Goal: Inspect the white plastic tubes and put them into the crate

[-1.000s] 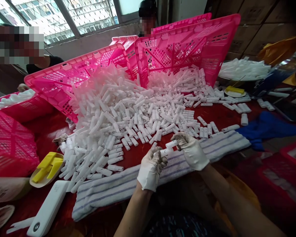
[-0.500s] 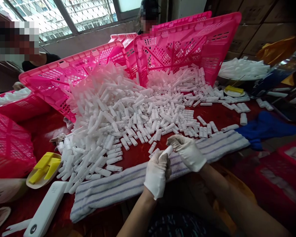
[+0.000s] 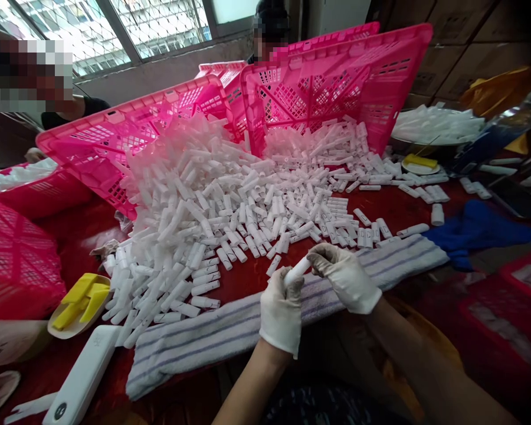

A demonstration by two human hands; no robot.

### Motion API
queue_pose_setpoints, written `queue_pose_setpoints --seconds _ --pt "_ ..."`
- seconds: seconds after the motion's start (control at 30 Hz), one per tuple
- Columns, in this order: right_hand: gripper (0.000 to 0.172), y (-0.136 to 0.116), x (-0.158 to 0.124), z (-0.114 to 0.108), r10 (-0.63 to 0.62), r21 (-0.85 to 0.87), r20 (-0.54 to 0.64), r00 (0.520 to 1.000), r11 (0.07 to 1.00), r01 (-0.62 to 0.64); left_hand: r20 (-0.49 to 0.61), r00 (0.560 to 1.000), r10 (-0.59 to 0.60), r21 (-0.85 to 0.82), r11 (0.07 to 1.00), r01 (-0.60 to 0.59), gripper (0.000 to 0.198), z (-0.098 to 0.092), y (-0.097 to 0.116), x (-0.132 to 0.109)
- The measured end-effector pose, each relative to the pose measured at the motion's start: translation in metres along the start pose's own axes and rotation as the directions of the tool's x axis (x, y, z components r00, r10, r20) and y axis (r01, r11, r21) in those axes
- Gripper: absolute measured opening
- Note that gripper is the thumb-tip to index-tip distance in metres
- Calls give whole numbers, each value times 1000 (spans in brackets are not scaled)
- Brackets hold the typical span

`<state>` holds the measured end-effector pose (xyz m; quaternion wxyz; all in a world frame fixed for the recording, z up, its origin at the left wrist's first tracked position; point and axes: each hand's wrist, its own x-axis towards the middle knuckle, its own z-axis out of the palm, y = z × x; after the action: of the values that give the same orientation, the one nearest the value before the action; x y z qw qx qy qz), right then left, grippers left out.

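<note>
1. I see both white-gloved hands meeting just below the middle of the frame, over the far edge of a white towel with thin blue-grey stripes [image 3: 230, 330] that lies across the red worktop [image 3: 393, 206].
2. My left hand [image 3: 282, 310] is curled into a closed grip around the lower end of a small white plastic tube [image 3: 296, 271]; the tube sticks up and to the right out of the fist.
3. My right hand [image 3: 347, 277] pinches the upper end of the same tube, its fingertips [image 3: 315, 257] closed on the tip, so the tube is held between both hands, lifted off the towel.
4. Just above the hands, filling the centre of the frame, lies a large heap of loose white plastic tubes [image 3: 230, 195], spilling toward the towel.
5. The heap pours out of two bright pink slotted plastic crates tipped on their sides: one at upper left [image 3: 115, 136] and one at upper right [image 3: 336, 77].
6. At lower left sits a white rectangular power bank [image 3: 82, 378], and just above it a shallow white dish holding yellow plastic pieces [image 3: 77, 301].
7. At the right edge, beyond the towel's end, lies a crumpled blue cloth [image 3: 478, 230].
8. Another person's dark sleeve [image 3: 92, 107] shows at the upper left behind the crate.
</note>
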<state>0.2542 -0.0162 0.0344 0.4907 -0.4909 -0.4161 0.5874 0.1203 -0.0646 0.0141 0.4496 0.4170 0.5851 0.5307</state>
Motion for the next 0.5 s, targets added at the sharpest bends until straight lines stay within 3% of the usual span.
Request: queue_pose_setpoints --seconds 0.07,0.1,0.17,0.23,0.3,0.33,0.4,0.43,0.47,0.5 --pt "41 -6 -2 0 13 -42 9 1000 999 -12 -41 991 126 82 989 -122 37 -2 -1 1" --pt "40 -8 -4 1 3 -59 29 1000 998 -1 -29 995 94 60 994 -93 38 -2 0 1" --pt "35 -9 -8 2 -49 -86 90 995 995 57 78 993 -84 -72 993 90 41 0 3 1" --pt "30 -8 -13 1 -111 -100 144 983 987 126 220 947 -234 -193 941 277 43 5 9 -2" --pt "27 -7 -19 -4 -119 -127 150 982 982 139 343 900 -270 -189 918 347 43 7 14 -6" --pt "28 -7 -22 -10 -97 -155 129 987 981 117 389 886 -253 -131 937 325 42 4 16 -7" --pt "31 -8 -29 -30 -24 -260 61 998 965 39 368 914 -172 84 985 152 39 -10 17 0" --pt "32 -8 -32 -44 0 -341 2 1000 940 1 311 944 -108 202 978 45 37 -23 16 8" --pt "33 -7 -36 -60 9 -439 -50 999 898 -30 166 986 26 377 922 -87 32 -39 14 19" --pt "33 -4 -39 -76 -9 -547 -103 995 836 -49 66 994 86 442 891 -106 30 -57 10 33"
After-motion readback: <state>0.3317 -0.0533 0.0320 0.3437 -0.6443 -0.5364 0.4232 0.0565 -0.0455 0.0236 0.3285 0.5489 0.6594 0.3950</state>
